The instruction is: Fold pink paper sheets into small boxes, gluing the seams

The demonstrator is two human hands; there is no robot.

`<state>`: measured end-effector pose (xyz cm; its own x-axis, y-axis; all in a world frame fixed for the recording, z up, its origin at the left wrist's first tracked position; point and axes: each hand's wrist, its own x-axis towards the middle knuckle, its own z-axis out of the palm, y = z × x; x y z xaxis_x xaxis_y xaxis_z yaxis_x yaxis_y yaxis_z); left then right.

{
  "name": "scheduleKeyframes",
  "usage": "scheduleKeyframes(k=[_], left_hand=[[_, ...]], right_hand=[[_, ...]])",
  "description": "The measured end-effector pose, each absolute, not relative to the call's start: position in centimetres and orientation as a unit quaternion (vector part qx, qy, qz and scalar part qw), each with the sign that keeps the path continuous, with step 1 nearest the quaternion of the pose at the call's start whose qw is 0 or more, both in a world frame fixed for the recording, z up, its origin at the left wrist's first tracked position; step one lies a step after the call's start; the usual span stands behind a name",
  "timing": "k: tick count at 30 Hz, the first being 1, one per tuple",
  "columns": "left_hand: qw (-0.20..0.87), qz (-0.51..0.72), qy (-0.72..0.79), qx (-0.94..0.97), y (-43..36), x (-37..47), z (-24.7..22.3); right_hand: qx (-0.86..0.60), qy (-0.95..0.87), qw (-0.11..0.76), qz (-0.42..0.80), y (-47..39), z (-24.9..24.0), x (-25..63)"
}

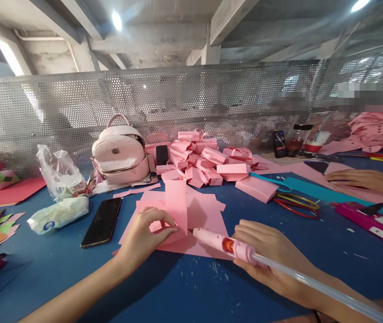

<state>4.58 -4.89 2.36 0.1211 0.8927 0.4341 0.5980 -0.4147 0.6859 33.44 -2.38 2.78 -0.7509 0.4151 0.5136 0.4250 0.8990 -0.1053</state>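
My left hand point(146, 233) pinches a folded piece of pink paper point(177, 202) between thumb and fingertips, and the piece stands upright. In my right hand point(275, 255) is a pink hot glue gun point(211, 239), its tip pointing left, close to the lower edge of the folded paper. Whether the tip touches the paper I cannot tell. A long see-through glue stick point(315, 283) runs out of the gun's back end, over my right wrist. Beneath both hands lie flat pink paper sheets point(208, 211) on the blue table point(178, 291).
Behind the sheets rises a heap of folded pink paper boxes point(204, 157). To its left sit a pale pink backpack point(119, 154), a black phone point(102, 222) and a tissue pack point(59, 214). At right are a magenta power strip point(373, 224) and another person's hand point(363, 178).
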Motion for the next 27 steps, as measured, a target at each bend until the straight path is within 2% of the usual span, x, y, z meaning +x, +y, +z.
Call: scheduleKeyframes(k=[4, 9, 16, 20, 27], left_hand=[[0.175, 0.423, 0.509, 0.729, -4.7, 4.5, 2.2], [0.172, 0.421, 0.508, 0.731, -4.8, 4.4, 2.2], [0.173, 0.42, 0.516, 0.726, -4.9, 4.5, 2.4], [0.181, 0.419, 0.517, 0.724, -4.9, 4.5, 2.5], [0.182, 0.423, 0.517, 0.722, -4.8, 4.6, 2.7]], right_hand=[[-0.292, -0.903, 0.313, 0.033, -2.7, 3.2, 33.9], [-0.361, -0.876, 0.271, 0.169, -2.9, 3.2, 34.5], [-0.462, -0.78, 0.294, 0.302, 0.3, 3.5, 35.4], [-0.498, -0.766, 0.268, 0.305, 3.4, 3.9, 36.7], [-0.522, -0.767, 0.271, 0.256, 7.7, 3.4, 38.2]])
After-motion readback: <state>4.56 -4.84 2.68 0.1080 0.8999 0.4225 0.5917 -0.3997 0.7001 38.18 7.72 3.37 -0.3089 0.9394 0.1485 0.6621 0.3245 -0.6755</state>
